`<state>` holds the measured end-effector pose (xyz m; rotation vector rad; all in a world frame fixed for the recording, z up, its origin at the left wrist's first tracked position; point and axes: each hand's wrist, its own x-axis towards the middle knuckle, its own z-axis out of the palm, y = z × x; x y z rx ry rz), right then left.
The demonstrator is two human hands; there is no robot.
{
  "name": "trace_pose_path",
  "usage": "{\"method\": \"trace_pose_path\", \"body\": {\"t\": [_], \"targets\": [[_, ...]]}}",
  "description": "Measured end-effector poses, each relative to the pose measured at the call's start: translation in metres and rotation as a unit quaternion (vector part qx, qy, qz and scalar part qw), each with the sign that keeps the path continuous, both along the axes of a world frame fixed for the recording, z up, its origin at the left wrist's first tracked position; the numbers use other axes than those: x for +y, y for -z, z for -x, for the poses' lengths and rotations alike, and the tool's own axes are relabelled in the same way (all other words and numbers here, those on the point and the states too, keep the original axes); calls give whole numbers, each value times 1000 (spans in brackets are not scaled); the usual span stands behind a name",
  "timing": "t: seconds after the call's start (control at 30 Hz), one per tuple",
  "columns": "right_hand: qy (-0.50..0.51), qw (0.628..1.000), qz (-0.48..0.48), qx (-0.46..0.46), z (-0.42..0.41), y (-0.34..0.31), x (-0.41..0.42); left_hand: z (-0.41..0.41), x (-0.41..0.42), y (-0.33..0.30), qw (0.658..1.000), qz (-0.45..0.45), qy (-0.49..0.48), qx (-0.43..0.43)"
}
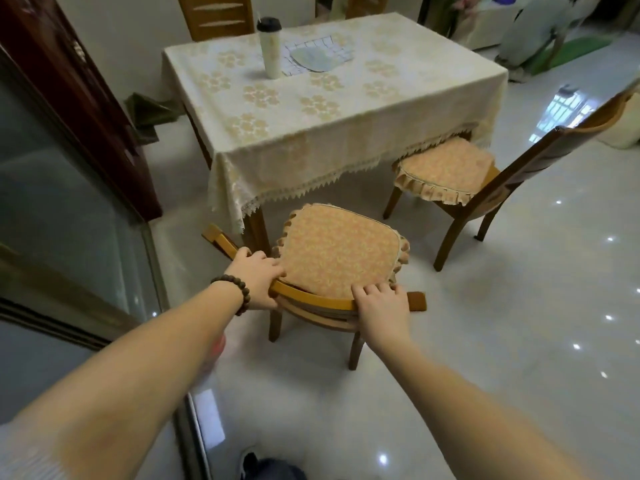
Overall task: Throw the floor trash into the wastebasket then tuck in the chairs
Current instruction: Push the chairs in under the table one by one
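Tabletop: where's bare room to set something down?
Free: the near half of the table, and the right side beyond the mat. Crowded: far middle, where the tumbler stands beside the mat.

Far chair (216, 15): top cut by frame edge, seat hidden behind table (398, 98). Right chair (446, 174): seat front under tablecloth fringe. Person (533, 32) at upper right blurred, cut off.

Your near chair (341, 252), wooden with an orange frilled cushion, stands upright just off the table corner. The second chair (450, 174), at two o'clock, sits with its seat partly under the tablecloth edge.
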<state>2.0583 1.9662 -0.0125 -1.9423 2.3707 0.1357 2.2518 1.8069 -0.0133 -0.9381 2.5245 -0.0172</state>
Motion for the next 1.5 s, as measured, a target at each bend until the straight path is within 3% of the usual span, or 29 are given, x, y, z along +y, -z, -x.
{"method": "trace_pose_path", "body": {"t": [0.27,0.4,0.7,1.03,1.5], "targets": [[-53,998,37,-10,19,14,-2,4,-11,0,996,85,14,-9],[-59,996,62,-7,38,21,-13,10,-26,4,995,73,69,15],[-62,995,79,18,102,26,-54,57,-44,3,994,73,59,53],[-152,984,88,35,210,26,-102,138,-49,4,995,75,-16,68],[-302,951,66,5,415,10,-214,327,-59,6,972,89,-199,83]]}}
